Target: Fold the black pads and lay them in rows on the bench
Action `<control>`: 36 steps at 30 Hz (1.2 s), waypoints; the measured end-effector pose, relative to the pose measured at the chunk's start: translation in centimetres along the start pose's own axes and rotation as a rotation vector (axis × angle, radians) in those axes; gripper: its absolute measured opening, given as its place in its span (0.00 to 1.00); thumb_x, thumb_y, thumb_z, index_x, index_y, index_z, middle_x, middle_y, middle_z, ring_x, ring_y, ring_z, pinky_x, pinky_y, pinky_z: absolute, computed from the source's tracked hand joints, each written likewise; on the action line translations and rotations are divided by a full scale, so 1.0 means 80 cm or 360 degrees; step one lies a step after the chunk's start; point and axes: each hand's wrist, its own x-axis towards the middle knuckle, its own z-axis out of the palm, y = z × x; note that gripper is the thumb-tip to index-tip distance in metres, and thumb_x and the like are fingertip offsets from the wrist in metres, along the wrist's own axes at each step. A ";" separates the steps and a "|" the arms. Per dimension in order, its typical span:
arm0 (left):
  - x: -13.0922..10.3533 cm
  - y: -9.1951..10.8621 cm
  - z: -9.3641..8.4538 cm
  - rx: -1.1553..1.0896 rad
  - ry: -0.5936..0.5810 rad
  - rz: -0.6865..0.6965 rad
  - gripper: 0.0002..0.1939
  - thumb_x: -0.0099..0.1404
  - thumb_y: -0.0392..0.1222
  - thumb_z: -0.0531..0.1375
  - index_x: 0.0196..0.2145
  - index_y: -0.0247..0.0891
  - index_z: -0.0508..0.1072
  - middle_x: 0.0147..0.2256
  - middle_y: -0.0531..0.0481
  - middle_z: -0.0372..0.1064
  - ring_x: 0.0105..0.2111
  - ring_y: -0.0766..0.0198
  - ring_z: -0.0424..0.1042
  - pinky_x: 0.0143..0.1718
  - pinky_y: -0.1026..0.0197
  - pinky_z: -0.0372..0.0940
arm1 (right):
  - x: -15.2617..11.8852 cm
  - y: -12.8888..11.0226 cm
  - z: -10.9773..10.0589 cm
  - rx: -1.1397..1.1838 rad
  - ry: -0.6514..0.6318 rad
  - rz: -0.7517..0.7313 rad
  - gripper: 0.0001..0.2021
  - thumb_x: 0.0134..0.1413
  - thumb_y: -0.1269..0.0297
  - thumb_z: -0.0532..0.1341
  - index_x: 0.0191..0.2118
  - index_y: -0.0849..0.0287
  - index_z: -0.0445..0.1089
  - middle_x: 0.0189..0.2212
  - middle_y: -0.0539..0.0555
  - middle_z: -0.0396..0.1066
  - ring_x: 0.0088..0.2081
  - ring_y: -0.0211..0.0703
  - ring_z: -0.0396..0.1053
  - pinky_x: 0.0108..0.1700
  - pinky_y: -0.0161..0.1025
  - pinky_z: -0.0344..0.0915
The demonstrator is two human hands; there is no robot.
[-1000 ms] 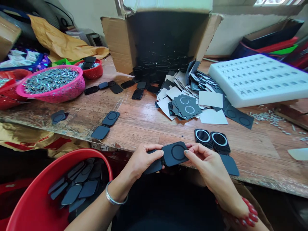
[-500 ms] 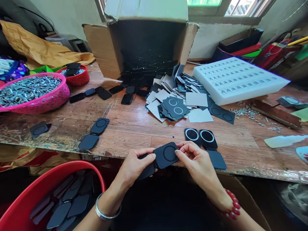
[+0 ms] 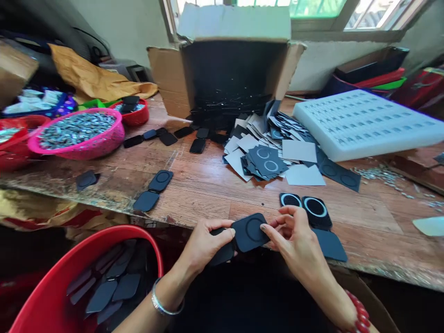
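My left hand (image 3: 207,243) grips a black folding charging pad (image 3: 250,232) at its hinge, thumb on top and fingers beneath. A round ring outline shows on the panel facing me; the other panel is partly under my left hand. At the pad's right edge, my right hand (image 3: 294,238) pinches with the thumb on the face, its other fingers curled beyond the edge. Behind my right hand lies an unfolded pad (image 3: 315,208) with two pale rings on gridded panels, partly hidden. Another two-panel black pad (image 3: 147,201) rests to the left near the bench edge.
A red tub (image 3: 157,252) of black panels stands below the bench at left. Beyond are a pink basket (image 3: 120,134) of small metal parts, an open cardboard box (image 3: 169,83), a heap of square sheets (image 3: 300,151) and a white foam tray (image 3: 347,150). Loose metal bits (image 3: 381,175) lie at right.
The view has swung left, so the bench things appear farther right. Both hands keep the same pad between them, and the fingers of my right hand are slightly more spread.
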 end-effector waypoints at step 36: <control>0.083 0.041 -0.068 0.1698 0.0812 0.1384 0.09 0.65 0.43 0.60 0.41 0.40 0.78 0.41 0.45 0.76 0.46 0.53 0.71 0.52 0.49 0.65 | -0.019 0.011 -0.013 -0.0260 -0.0160 -0.0667 0.09 0.65 0.64 0.55 0.34 0.55 0.70 0.26 0.49 0.71 0.27 0.37 0.69 0.30 0.32 0.64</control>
